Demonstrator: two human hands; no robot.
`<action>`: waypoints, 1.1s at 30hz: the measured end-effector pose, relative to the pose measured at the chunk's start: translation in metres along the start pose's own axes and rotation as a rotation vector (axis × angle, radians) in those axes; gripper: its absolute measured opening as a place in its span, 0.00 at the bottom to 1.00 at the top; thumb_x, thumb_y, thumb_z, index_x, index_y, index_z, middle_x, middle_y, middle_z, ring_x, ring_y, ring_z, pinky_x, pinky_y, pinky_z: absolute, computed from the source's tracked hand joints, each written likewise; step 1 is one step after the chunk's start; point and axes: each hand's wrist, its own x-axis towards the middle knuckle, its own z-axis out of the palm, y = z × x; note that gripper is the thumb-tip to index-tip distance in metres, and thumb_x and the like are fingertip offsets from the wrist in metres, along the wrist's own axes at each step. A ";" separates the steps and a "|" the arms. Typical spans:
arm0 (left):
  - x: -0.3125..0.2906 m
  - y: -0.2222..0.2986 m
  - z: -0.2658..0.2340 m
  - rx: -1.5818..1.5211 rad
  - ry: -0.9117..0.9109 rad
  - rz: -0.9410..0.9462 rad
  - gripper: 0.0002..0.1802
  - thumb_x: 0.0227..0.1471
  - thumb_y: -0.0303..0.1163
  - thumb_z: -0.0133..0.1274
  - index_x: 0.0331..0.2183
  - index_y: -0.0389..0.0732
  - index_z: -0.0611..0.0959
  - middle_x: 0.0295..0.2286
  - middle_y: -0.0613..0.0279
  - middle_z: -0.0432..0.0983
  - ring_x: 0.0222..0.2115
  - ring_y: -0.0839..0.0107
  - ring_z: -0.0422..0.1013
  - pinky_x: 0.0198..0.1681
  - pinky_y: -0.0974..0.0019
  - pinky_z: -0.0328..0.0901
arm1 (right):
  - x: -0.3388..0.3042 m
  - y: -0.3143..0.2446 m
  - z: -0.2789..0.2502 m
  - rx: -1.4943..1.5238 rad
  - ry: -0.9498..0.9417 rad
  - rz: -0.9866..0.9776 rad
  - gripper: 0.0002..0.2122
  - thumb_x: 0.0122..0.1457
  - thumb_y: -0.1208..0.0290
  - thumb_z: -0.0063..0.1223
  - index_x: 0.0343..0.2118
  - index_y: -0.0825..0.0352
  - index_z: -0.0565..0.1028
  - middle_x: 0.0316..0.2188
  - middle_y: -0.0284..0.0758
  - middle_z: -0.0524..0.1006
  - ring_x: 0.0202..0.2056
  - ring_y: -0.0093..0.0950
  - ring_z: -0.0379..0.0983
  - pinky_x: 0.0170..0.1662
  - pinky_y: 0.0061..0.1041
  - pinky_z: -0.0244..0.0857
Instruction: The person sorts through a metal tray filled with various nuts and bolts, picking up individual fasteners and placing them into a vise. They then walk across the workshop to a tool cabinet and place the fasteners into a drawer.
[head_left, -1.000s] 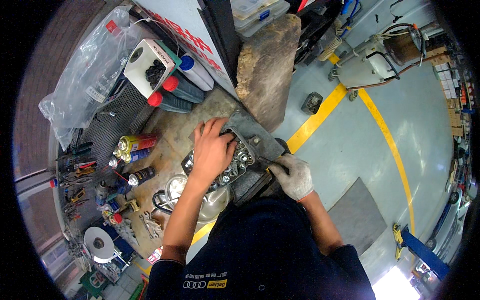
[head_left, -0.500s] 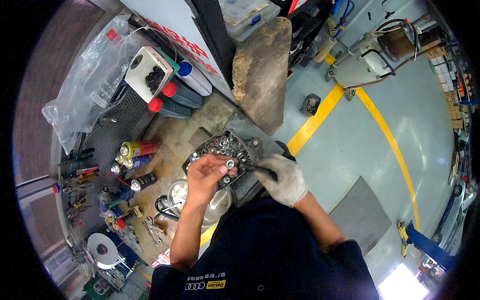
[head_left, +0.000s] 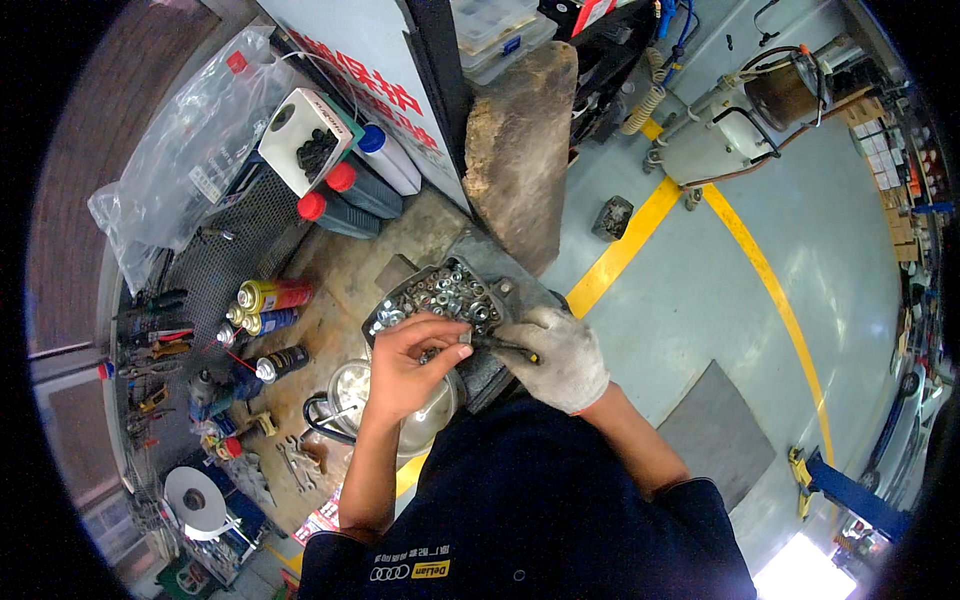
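Note:
My left hand (head_left: 402,365) is bare and pinches a small metal nut (head_left: 465,338) between thumb and fingertips. In a pale work glove, my right hand (head_left: 558,365) is closed around a dark, slim tool with a yellow end (head_left: 534,357); its exact kind is unclear. The tool's other end meets or nearly meets the nut; I cannot tell whether it is inside it. Beneath and beyond both hands lies a tray (head_left: 489,286) heaped with loose nuts (head_left: 440,290), partly covered by my left hand.
A shiny metal pan (head_left: 412,437) with a dark handle sits by my left forearm. Spray cans (head_left: 275,293) and wrenches (head_left: 294,464) lie farther left. Red-capped bottles (head_left: 340,214) stand behind. A big stone-like slab (head_left: 522,150) rises beyond the tray.
The nut in my left fingers has turned from facing up to edge-on and moved slightly down toward the tool. My right hand has rotated, bringing the tool's yellow end into sight.

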 end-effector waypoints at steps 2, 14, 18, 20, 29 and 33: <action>-0.002 0.001 -0.001 0.041 -0.033 -0.047 0.16 0.50 0.15 0.68 0.43 0.30 0.89 0.37 0.57 0.82 0.39 0.73 0.79 0.44 0.70 0.75 | -0.008 0.010 0.007 -0.013 0.014 -0.063 0.10 0.56 0.61 0.68 0.39 0.57 0.85 0.35 0.32 0.81 0.35 0.36 0.81 0.37 0.34 0.75; -0.007 0.002 0.000 0.188 -0.158 0.142 0.12 0.47 0.17 0.69 0.38 0.34 0.90 0.41 0.52 0.86 0.44 0.62 0.82 0.51 0.62 0.74 | -0.021 -0.001 0.001 0.295 -0.335 0.346 0.12 0.64 0.61 0.61 0.40 0.66 0.82 0.41 0.44 0.82 0.44 0.47 0.80 0.47 0.42 0.74; -0.010 -0.007 -0.002 0.125 -0.156 0.136 0.14 0.47 0.16 0.68 0.40 0.33 0.89 0.43 0.51 0.85 0.46 0.62 0.81 0.52 0.62 0.73 | -0.024 0.000 0.002 0.274 -0.294 0.334 0.15 0.64 0.58 0.61 0.42 0.66 0.82 0.39 0.46 0.82 0.45 0.47 0.80 0.48 0.40 0.74; -0.011 -0.007 0.002 0.059 -0.129 0.124 0.16 0.48 0.15 0.68 0.41 0.33 0.89 0.43 0.51 0.85 0.47 0.63 0.81 0.52 0.62 0.74 | -0.027 0.006 0.006 0.259 -0.280 0.289 0.15 0.64 0.57 0.61 0.42 0.66 0.82 0.39 0.46 0.82 0.44 0.47 0.80 0.48 0.41 0.74; -0.008 0.020 0.004 0.360 -0.211 -0.224 0.15 0.51 0.15 0.65 0.43 0.34 0.87 0.52 0.52 0.78 0.52 0.59 0.78 0.54 0.59 0.74 | -0.032 0.011 0.011 0.229 -0.285 0.220 0.15 0.66 0.57 0.58 0.41 0.66 0.82 0.38 0.45 0.82 0.42 0.48 0.80 0.46 0.44 0.74; -0.003 0.014 -0.004 0.374 -0.311 0.312 0.12 0.52 0.19 0.65 0.41 0.34 0.86 0.49 0.52 0.80 0.46 0.59 0.80 0.49 0.61 0.75 | -0.032 0.010 0.009 0.233 -0.276 0.240 0.15 0.66 0.57 0.58 0.41 0.66 0.82 0.39 0.46 0.82 0.43 0.48 0.80 0.46 0.44 0.73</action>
